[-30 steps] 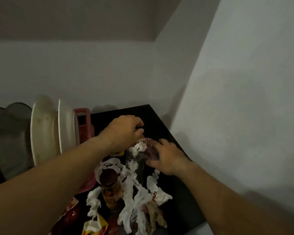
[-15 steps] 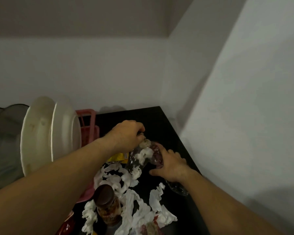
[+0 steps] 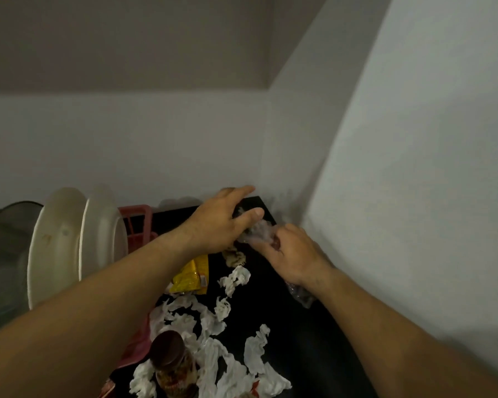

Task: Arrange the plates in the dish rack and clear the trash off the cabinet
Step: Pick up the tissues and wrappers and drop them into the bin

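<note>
Two cream plates (image 3: 58, 248) (image 3: 104, 239) stand upright in the pink dish rack (image 3: 138, 222) at the left. Torn white tissue scraps (image 3: 184, 314) and a yellow wrapper (image 3: 191, 275) litter the black cabinet top (image 3: 299, 354). My right hand (image 3: 291, 254) grips a crumpled clear plastic bag (image 3: 259, 232) near the back corner; its tail (image 3: 301, 297) hangs below my wrist. My left hand (image 3: 227, 222) reaches over the bag's top with fingers stretched out and the thumb against the plastic. White tissue shows inside the bag.
A jar with a brown lid (image 3: 170, 351) stands among the tissue at the front. Dark round lids or pans (image 3: 9, 254) lean at the far left of the rack. White walls close in the cabinet behind and on the right.
Both hands and the bag have moved toward the back corner. My left hand's fingers, curled over tissue before, are now stretched out. The view tilted up, so the yellow wrapper shows.
</note>
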Motion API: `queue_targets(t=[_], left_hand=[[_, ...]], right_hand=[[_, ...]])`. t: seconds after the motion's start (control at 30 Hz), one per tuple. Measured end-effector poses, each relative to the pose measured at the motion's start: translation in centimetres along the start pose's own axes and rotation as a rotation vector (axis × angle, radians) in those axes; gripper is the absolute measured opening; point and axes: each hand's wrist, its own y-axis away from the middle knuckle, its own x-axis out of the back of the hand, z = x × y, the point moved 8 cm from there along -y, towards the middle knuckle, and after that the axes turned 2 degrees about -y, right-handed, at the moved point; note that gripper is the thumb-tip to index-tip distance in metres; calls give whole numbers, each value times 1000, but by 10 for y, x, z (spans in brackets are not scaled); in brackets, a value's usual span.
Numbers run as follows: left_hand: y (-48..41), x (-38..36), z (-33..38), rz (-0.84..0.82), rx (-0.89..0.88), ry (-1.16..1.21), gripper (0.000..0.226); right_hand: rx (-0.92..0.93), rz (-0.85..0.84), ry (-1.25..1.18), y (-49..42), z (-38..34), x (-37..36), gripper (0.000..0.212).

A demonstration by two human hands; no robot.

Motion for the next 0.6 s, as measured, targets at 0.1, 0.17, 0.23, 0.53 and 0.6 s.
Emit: queue_targets(t=[0.1,0.17,0.23,0.53,0.6], left_hand=[[2,-1,13,-69,-59,-5,53],[4,-7,17,-109,-58,59,38],[9,-12,17,-109,-16,229,30],[7,-16,27,-144,-17,476,51],[6,-16,28,-153,-19,529,49]], right_hand=[[114,49,-36,-2,-16,11,36],[149,120,-111,-2,-25,22,29],[107,204,-230,-2,-30,32,22],[-309,89,-1305,0,-27,21,8],[-305,47,-1334,1,-30,22,10]])
